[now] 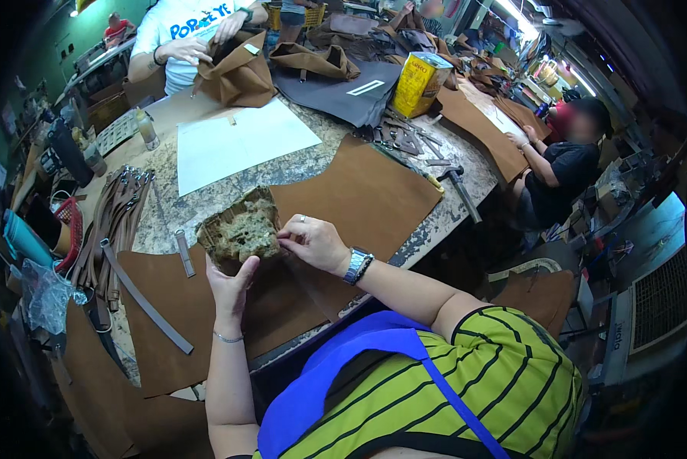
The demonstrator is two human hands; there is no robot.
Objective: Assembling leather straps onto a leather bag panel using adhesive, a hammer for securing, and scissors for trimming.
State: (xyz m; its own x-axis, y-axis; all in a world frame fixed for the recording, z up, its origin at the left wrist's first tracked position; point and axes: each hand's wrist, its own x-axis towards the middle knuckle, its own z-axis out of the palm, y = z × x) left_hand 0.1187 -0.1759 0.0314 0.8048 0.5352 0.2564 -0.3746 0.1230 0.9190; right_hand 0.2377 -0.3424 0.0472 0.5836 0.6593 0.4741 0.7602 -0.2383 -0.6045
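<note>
My left hand (232, 284) grips a rough, crusted block (240, 228) from below, its thumb at the near side. The block has ridged brown sides and a lumpy grey-yellow top; whether it is a caked container cannot be made out. At its right edge, my right hand (316, 243) has thumb and fingers pinched together; anything between them is too small to see. Beneath both hands lie large brown leather-like panels (358, 195). A short buckled strap (184, 252) and a long grey-brown strip (146, 300) rest to the left of my left hand.
A hammer (459, 191) lies at the table's right edge, below a yellow tin (420, 86). White sheet (240, 145) ahead; buckled straps (121, 218) and a squeeze bottle (146, 130) left. Across the table a person handles a brown bag (236, 73); another person (561, 153) works at right.
</note>
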